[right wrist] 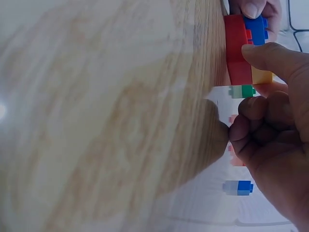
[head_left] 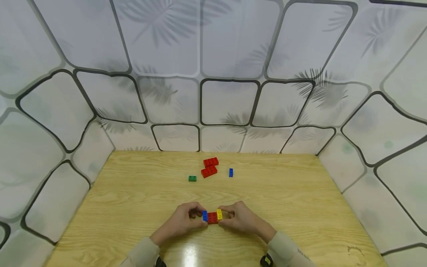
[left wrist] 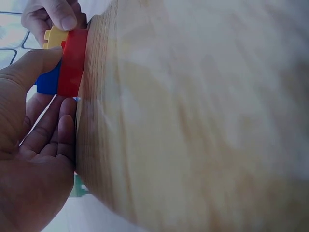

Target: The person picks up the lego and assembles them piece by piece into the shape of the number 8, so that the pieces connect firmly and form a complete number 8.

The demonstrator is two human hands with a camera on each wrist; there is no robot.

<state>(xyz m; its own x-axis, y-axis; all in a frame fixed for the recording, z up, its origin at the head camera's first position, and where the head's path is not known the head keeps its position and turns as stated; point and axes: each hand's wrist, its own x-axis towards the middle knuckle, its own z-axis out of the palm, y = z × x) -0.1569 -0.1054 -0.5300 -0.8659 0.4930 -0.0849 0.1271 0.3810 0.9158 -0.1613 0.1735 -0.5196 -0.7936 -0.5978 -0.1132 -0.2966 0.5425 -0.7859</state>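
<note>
A red toy brick (head_left: 212, 218) lies on the wooden table, with a blue brick (head_left: 205, 216) on top of its left end and a yellow brick (head_left: 219, 214) on its right end. Red studs show between the two. My left hand (head_left: 186, 219) pinches the blue end between thumb and fingers. From the other side, my right hand (head_left: 241, 218) pinches the yellow end. In the left wrist view, the left thumb presses against the blue brick (left wrist: 48, 81) where it meets the red one. The right wrist view has the right thumb covering part of the yellow brick (right wrist: 261, 76).
Farther back on the table (head_left: 150, 178) lie two red bricks (head_left: 209, 171) close together, a small green brick (head_left: 192, 178) to their left and a small blue brick (head_left: 231, 172) to their right. A patterned curtain (head_left: 230, 102) borders the table's back and sides.
</note>
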